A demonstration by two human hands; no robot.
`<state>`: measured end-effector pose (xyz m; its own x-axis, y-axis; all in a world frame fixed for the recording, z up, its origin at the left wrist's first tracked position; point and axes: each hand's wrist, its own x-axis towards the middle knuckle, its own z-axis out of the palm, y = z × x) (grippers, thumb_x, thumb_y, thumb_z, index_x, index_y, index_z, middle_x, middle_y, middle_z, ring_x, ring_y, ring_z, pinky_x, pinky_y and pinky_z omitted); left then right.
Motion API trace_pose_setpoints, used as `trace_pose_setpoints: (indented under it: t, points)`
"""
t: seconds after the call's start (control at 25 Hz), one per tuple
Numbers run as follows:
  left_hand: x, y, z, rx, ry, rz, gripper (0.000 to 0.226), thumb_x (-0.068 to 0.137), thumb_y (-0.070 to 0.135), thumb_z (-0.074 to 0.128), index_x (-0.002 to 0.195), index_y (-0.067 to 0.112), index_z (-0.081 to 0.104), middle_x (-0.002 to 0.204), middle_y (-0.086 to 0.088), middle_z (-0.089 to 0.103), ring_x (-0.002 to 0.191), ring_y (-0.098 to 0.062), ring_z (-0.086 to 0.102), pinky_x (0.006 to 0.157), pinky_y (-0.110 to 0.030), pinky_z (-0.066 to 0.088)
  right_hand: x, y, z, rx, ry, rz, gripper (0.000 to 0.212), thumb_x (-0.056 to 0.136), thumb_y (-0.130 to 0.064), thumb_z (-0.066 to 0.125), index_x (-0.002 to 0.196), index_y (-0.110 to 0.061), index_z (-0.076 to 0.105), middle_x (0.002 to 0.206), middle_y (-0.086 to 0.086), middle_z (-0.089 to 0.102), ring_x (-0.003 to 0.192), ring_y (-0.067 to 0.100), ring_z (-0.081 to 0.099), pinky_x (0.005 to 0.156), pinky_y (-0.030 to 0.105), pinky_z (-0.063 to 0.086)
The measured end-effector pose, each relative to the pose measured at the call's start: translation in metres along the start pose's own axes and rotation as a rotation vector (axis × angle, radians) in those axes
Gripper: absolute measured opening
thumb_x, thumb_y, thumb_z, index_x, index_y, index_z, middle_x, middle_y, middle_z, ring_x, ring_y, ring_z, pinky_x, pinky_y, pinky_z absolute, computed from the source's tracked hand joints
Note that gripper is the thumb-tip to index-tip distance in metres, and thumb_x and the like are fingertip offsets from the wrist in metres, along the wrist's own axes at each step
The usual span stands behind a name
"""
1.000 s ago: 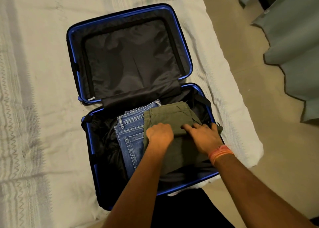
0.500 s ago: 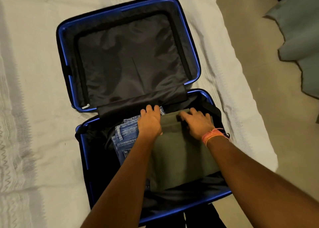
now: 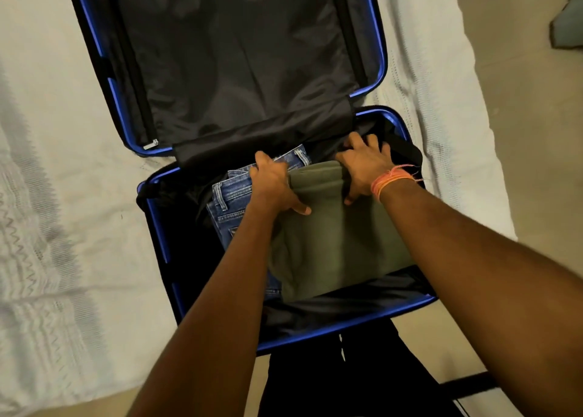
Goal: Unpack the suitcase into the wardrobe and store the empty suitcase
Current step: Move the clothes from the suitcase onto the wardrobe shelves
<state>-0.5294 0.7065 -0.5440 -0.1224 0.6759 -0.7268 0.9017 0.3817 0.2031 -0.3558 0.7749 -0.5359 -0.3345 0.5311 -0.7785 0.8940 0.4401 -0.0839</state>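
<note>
the folded green garment [image 3: 340, 243] lies in the near half of the suitcase [image 3: 347, 325], partly over the jeans [image 3: 230, 202]. the left hand [image 3: 274, 186] and the right hand [image 3: 362, 167] each pinch its far edge, thumb on top. i think it is best to slide the fingers deeper under and lift it level, without dragging the jeans.

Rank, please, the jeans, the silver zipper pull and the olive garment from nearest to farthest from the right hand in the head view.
1. Olive garment: gripped by the right hand.
2. Jeans: left of it, beside the garment.
3. Silver zipper pull: far left, at the lid's corner.
</note>
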Motion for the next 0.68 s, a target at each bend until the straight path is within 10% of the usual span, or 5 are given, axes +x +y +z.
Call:
trace_pose_setpoints:
  t: [0.16,0.44,0.56,0.68]
  points:
    - [-0.011,0.011,-0.013,-0.069,-0.209,0.168,0.045,0.054,0.035,0.090,0.086,0.018,0.065,0.103,-0.006,0.065,0.099,-0.024,0.059,0.084,-0.034,0.050,-0.015,0.011,-0.004,0.039,-0.008,-0.069,0.082,0.052,-0.031,0.089,0.120,-0.028,0.044,0.124,0.005,0.055,0.117,0.034,0.043,0.094,0.056,0.037]
    - [-0.084,0.038,-0.033,-0.176,-0.317,0.431,0.039,0.055,0.016,0.088,0.084,0.018,0.062,0.088,0.001,0.067,0.083,-0.016,0.061,0.070,-0.031,0.051,-0.092,0.015,-0.026,-0.096,-0.185,-0.045,0.058,0.065,-0.031,0.081,0.118,-0.034,0.058,0.119,-0.001,0.060,0.124,0.024,0.045,0.113,0.055,0.012]
    - [-0.119,0.049,-0.069,-0.171,-0.128,0.476,0.044,0.049,0.022,0.090,0.085,0.021,0.064,0.083,0.005,0.067,0.079,-0.012,0.061,0.069,-0.030,0.049,-0.147,0.014,-0.063,0.003,-0.160,0.062,0.063,0.064,-0.036,0.083,0.120,-0.037,0.055,0.115,-0.003,0.064,0.119,0.021,0.052,0.111,0.059,0.004]
    - [-0.134,0.050,-0.090,-0.308,0.426,0.435,0.063,0.047,0.022,0.090,0.104,0.030,0.062,0.102,0.004,0.064,0.097,-0.018,0.060,0.084,-0.032,0.048,-0.200,0.011,-0.090,0.106,0.152,0.172,0.048,0.065,-0.047,0.077,0.106,-0.037,0.056,0.097,-0.004,0.065,0.102,0.022,0.058,0.099,0.054,0.022]
